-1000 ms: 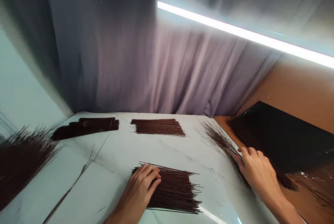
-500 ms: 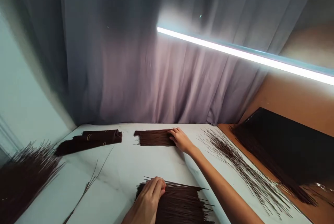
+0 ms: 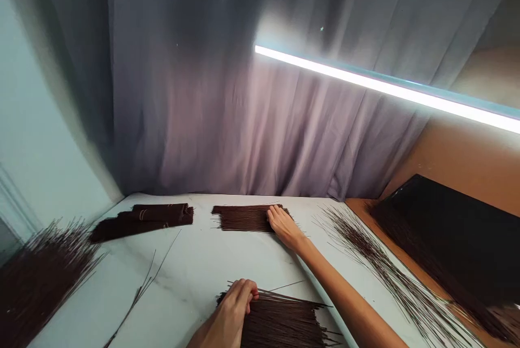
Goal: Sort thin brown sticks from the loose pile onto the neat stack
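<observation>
My left hand (image 3: 233, 307) rests on the near layer of thin dark brown sticks (image 3: 284, 318), its fingers bent and pressed together. A single thin stick (image 3: 290, 284) slants out to the right just beyond that hand; whether the fingertips grip it is hidden. Farther back, my right hand (image 3: 284, 226) lies over the right part of a flat row of similar sticks (image 3: 244, 218). Its fingers are curled together down onto the sticks, and the fingertips are partly hidden.
Rolled dark bundles (image 3: 162, 214) lie at the back left of the white table (image 3: 195, 272). Loose sticks (image 3: 138, 296) and a thick sheaf (image 3: 44, 277) are nearer on the left. Another loose sheaf (image 3: 377, 258) spreads to the right, beside a black panel (image 3: 459, 240). A light tube (image 3: 385, 87) hangs ahead.
The view has shifted slightly. My right hand's fingers have drawn closer together on the far row. A lone stick now sticks out past my left hand, which stays on the near layer.
</observation>
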The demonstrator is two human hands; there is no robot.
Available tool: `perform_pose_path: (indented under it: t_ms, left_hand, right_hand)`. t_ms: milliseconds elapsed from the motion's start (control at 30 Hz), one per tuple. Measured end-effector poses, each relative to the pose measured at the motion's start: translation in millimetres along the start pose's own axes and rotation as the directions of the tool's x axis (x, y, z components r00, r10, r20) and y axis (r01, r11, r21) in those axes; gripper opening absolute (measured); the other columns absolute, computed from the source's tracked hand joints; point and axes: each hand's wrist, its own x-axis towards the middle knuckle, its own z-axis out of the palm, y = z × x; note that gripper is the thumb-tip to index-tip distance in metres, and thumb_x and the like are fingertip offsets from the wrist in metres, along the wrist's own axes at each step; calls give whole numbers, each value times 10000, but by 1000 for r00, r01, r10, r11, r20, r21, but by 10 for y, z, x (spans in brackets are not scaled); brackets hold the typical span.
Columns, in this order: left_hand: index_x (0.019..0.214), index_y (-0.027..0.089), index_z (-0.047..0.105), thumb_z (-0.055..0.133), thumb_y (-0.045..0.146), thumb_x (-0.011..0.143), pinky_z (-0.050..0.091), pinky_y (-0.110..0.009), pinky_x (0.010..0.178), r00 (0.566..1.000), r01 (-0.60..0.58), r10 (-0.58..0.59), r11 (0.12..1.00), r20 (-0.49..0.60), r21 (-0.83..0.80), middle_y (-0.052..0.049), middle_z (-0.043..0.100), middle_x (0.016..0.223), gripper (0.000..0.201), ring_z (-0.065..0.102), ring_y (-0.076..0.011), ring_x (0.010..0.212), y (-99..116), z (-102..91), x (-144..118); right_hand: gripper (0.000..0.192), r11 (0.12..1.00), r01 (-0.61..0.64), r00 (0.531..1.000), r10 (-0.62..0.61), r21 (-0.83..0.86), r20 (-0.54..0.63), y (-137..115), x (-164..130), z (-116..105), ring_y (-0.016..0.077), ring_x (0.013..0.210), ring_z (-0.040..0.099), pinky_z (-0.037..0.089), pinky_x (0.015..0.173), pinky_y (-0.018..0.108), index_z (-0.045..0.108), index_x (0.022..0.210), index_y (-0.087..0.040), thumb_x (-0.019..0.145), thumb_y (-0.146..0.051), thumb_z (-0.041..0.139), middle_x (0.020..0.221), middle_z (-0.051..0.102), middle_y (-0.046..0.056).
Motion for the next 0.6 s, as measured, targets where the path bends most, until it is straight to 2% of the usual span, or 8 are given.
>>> perform_pose_path:
  t_ms: [100,167,267,367,467,600]
  left_hand:
    - [1041,196,628,335,85,982,483,-315,889,995,13,-19,998,101,65,-98,727,1020,319,658,-231,915,161,-148,43]
    - [1073,220,643,304,174,1043,462,-306,885,989,89,-95,994,109,59,-65,760,974,344,654,-236,942,261,-224,65]
    - [1071,264,664,374,315,1063,441,-289,819,975,207,-208,978,77,24,-4,779,857,294,646,-235,890,331,-281,81]
    - [1010,272,666,399,384,1056,421,-270,731,963,266,-264,963,49,-37,16,763,775,294,640,-217,803,314,-281,86]
    - [928,252,615,385,456,1053,413,-257,677,959,283,-284,949,11,-138,6,740,761,333,614,-194,707,278,-249,84]
    - [915,241,549,341,513,1054,424,-261,691,967,242,-253,940,-16,-242,-36,732,850,369,595,-187,702,271,-196,66]
  right_hand:
    - [335,1000,-25,999,25,6,-22,44,-18,3,233,1062,669,583,890,439,608,1285,-174,1000,-345,647,1277,638,89]
    - [328,999,-35,999,35,11,-29,72,-19,1,229,1051,672,586,882,432,610,1280,-175,1001,-344,645,1269,641,88]
    - [319,1000,-14,1000,14,1,-22,78,-6,-13,225,1048,672,585,883,429,614,1275,-179,1004,-345,641,1270,642,87]
    - [324,999,17,1000,-18,-32,-11,57,1,-59,229,1058,670,582,891,436,612,1279,-178,1003,-345,642,1277,639,89]
    - [328,997,24,1000,-25,-71,-16,57,-22,-145,231,1060,670,582,892,438,611,1280,-175,1001,-346,645,1275,639,89]
    - [319,994,3,999,-7,-108,-32,111,-155,-305,227,1049,673,584,886,432,617,1268,-173,1002,-347,645,1262,645,88]
